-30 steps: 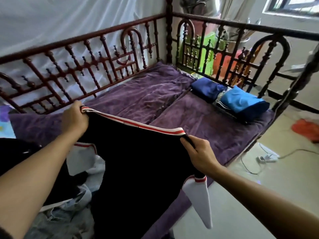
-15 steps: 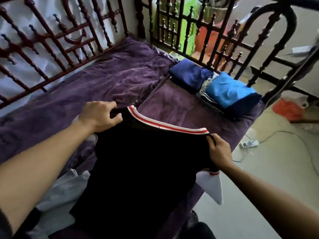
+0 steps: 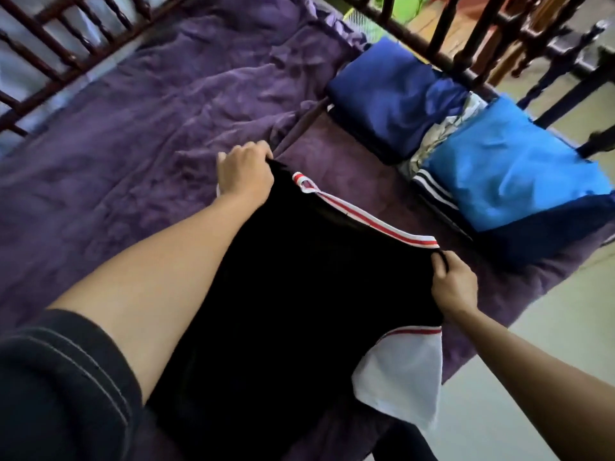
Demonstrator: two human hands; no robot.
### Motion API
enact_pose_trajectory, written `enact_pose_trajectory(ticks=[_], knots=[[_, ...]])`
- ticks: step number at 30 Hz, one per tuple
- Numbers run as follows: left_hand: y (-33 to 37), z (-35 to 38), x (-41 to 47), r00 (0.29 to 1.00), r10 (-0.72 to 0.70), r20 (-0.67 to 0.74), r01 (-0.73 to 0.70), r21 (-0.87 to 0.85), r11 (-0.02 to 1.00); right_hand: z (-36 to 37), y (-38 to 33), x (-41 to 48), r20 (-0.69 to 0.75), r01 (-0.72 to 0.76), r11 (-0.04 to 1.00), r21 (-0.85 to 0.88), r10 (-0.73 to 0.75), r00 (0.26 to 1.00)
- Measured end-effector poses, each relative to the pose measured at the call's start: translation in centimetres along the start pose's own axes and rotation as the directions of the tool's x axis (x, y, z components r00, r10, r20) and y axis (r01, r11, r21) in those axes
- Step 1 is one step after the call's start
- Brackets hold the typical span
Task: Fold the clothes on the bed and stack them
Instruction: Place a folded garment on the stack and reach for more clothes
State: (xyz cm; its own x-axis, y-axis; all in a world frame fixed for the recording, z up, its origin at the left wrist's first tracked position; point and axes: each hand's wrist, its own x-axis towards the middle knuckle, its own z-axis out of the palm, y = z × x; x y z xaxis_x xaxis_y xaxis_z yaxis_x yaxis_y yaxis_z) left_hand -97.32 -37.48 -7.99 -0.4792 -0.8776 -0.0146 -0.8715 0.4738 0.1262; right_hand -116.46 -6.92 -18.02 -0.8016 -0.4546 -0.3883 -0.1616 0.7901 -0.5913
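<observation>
The left hand (image 3: 245,176) and right hand (image 3: 453,287) each pinch a top corner of the black shirt (image 3: 299,311), spread on the purple bed (image 3: 133,128) between them, so folding it probably comes next.

Daylight enters from beyond the bed's railing (image 3: 466,38), at the upper right, leaving the floor (image 3: 549,327) past the mattress pale and washed out. The purple bedspread (image 3: 133,134) sits dim, with soft shadows in its wrinkles. The black garment (image 3: 299,311) is crushed to featureless dark, no folds readable. The railing bars are smeared by motion blur and bow with wide-angle distortion. The picture is soft throughout.
</observation>
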Motion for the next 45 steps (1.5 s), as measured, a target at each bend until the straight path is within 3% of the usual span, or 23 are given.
enact_pose_trajectory(ticks=[6, 8, 10, 13, 18, 23, 25, 28, 30, 34, 37, 40, 42, 43, 45], knots=[[2.8, 5.9, 3.7, 0.994, -0.063, 0.086, 0.077, -0.167, 0.983, -0.4, 0.7, 6.5, 0.083, -0.092, 0.950, -0.299, 0.122, 0.989], [0.3, 6.2, 2.4, 0.985, -0.138, 0.104, 0.154, -0.174, 0.973, -0.2, -0.2, 6.6, 0.075, 0.056, 0.908, -0.415, -0.028, 0.997], [-3.5, 6.7, -0.4, 0.960, -0.237, 0.150, 0.258, -0.143, 0.955, 0.8, -2.0, 6.0, 0.114, 0.283, 0.841, -0.461, -0.260, 0.959], [-9.1, 7.5, -6.9, 0.866, -0.422, 0.266, 0.460, -0.095, 0.883, 3.8, -6.9, 4.6, 0.289, 0.561, 0.729, -0.392, -0.481, 0.827], [-16.7, 9.5, -17.1, 0.658, -0.629, 0.414, 0.680, 0.033, 0.733, 12.4, -16.9, 3.5, 0.538, 0.766, 0.605, -0.216, -0.581, 0.611], [-22.6, 13.8, -23.9, 0.475, -0.742, 0.473, 0.812, 0.089, 0.577, 22.3, -24.0, 4.9, 0.597, 0.848, 0.450, -0.282, -0.609, 0.522], [-23.8, 15.5, -25.6, 0.428, -0.776, 0.463, 0.848, 0.092, 0.522, 25.5, -25.9, 5.6, 0.625, 0.846, 0.428, -0.320, -0.575, 0.527], [-24.5, 16.9, -26.4, 0.534, -0.784, 0.316, 0.816, 0.048, 0.575, 28.3, -26.2, 6.2, 0.669, 0.811, 0.375, -0.450, -0.460, 0.584], [-25.0, 17.0, -26.0, 0.581, -0.776, 0.245, 0.802, -0.013, 0.597, 28.9, -25.7, 6.7, 0.632, 0.796, 0.335, -0.505, -0.485, 0.605], [-27.9, 15.1, -24.6, 0.593, -0.804, 0.037, 0.802, -0.107, 0.587, 28.1, -27.2, 8.0, 0.365, 0.727, 0.529, -0.437, -0.634, 0.681], [-30.7, 13.6, -21.9, 0.617, -0.783, -0.080, 0.771, -0.142, 0.621, 27.0, -30.1, 9.5, 0.149, 0.606, 0.730, -0.317, -0.592, 0.792], [-31.8, 13.9, -19.4, 0.669, -0.735, 0.106, 0.738, -0.205, 0.643, 26.5, -31.3, 10.1, 0.137, 0.591, 0.754, -0.286, -0.578, 0.804], [-31.7, 15.1, -19.0, 0.681, -0.662, 0.312, 0.716, -0.097, 0.691, 26.3, -31.0, 10.0, 0.158, 0.611, 0.729, -0.309, -0.594, 0.789], [-31.6, 15.8, -19.1, 0.685, -0.633, 0.361, 0.685, -0.022, 0.728, 26.1, -30.7, 9.8, 0.164, 0.628, 0.716, -0.305, -0.609, 0.776], [-31.1, 16.3, -19.3, 0.710, -0.625, 0.325, 0.652, 0.035, 0.758, 25.3, -30.1, 9.6, 0.173, 0.696, 0.671, -0.256, -0.676, 0.716]])
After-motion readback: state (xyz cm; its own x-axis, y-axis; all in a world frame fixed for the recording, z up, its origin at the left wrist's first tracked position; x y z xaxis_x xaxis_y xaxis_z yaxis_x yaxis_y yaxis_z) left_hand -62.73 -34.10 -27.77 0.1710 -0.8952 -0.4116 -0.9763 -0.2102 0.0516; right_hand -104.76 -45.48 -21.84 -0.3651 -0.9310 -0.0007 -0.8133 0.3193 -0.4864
